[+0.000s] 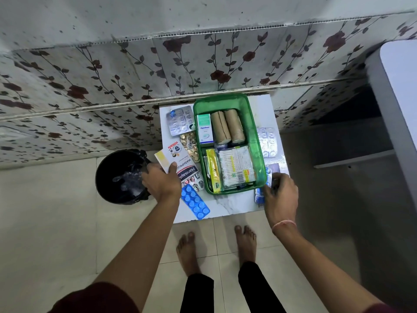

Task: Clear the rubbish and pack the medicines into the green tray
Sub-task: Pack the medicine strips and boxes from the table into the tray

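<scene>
The green tray [255, 132] stands on a small white table [234, 204]; inside are two brown bandage rolls [226, 126], an Optibex box [204, 128] and packets [234, 168]. My left hand [161, 181] grips a white and yellow box [163, 160] at the table's left edge, beside a Hansaplast box [184, 164]. My right hand [281, 195] is closed on a dark strip [274, 169] at the tray's right front corner. A blue blister strip [195, 203], a gold strip [190, 143] and silver strips [179, 119] lie to the left of the tray.
A black bin [121, 177] with a dark liner stands on the tiled floor just left of the table. Another silver blister strip [267, 142] lies right of the tray. A flowered wall runs behind. A pale cabinet [397, 114] stands at the right. My bare feet are below the table.
</scene>
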